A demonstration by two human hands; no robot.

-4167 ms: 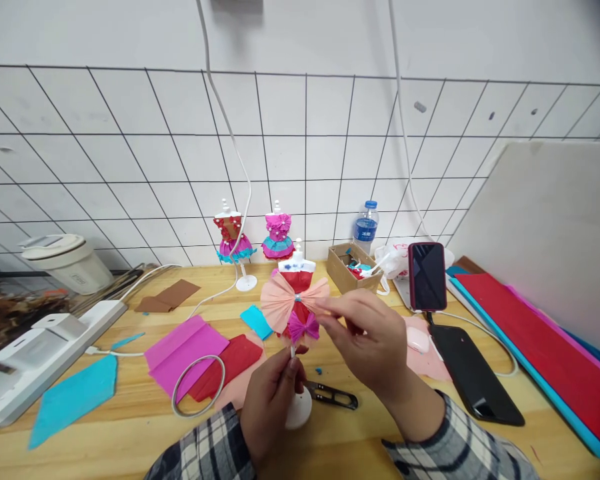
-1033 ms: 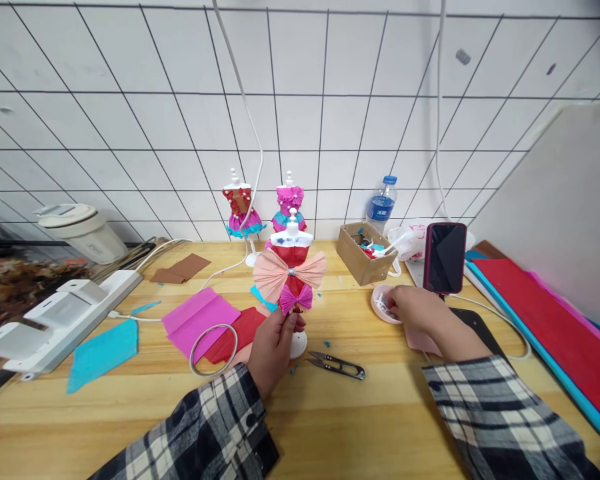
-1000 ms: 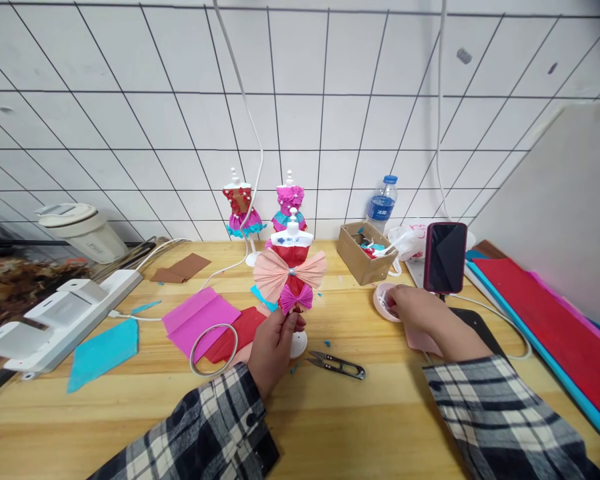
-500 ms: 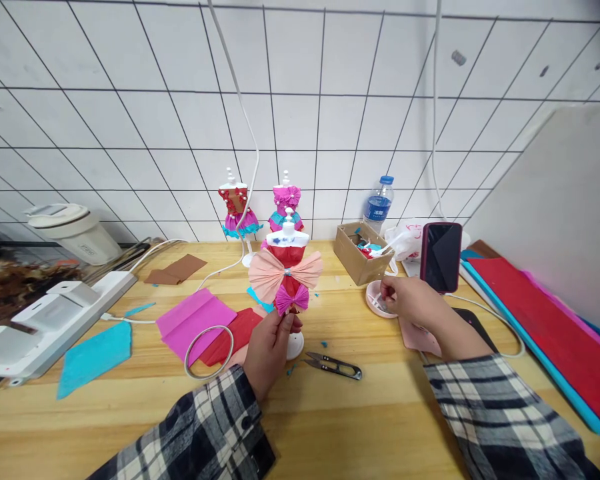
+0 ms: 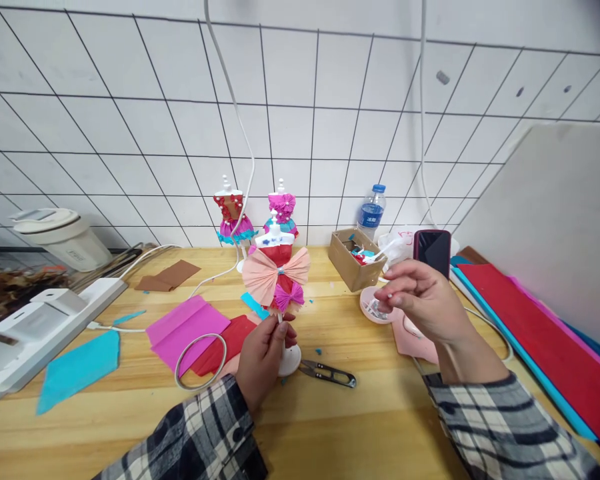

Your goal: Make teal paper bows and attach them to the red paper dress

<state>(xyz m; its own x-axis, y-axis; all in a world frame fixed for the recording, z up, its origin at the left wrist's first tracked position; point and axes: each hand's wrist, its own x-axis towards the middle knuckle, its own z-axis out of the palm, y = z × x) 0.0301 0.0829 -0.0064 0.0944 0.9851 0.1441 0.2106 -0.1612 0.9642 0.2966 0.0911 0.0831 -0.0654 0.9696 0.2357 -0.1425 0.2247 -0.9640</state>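
Note:
My left hand (image 5: 264, 357) is closed round the stem of a small white mannequin (image 5: 275, 239), which stands upright on its round base. The mannequin wears a red paper dress, with a wide peach bow (image 5: 260, 277) across the front and a smaller magenta bow (image 5: 289, 297) below it. My right hand (image 5: 425, 300) is raised above a round pink dish (image 5: 364, 307) of small silvery pieces. Its thumb and forefinger pinch a tiny pale bead (image 5: 389, 295). Thread snips (image 5: 327, 374) lie beside the mannequin's base.
Two more dressed mannequins (image 5: 229, 207) stand behind. A cardboard box (image 5: 347, 263), water bottle (image 5: 371, 215) and phone (image 5: 433, 252) are at the back right. Crepe paper sheets (image 5: 525, 333) lie along the right. Magenta paper (image 5: 183, 330), blue paper (image 5: 83, 367) and a power strip (image 5: 55, 340) are left.
My right hand has lifted out of the pink dish with a tiny bead between its fingertips. My left hand still holds the mannequin's stem. The view has shifted slightly.

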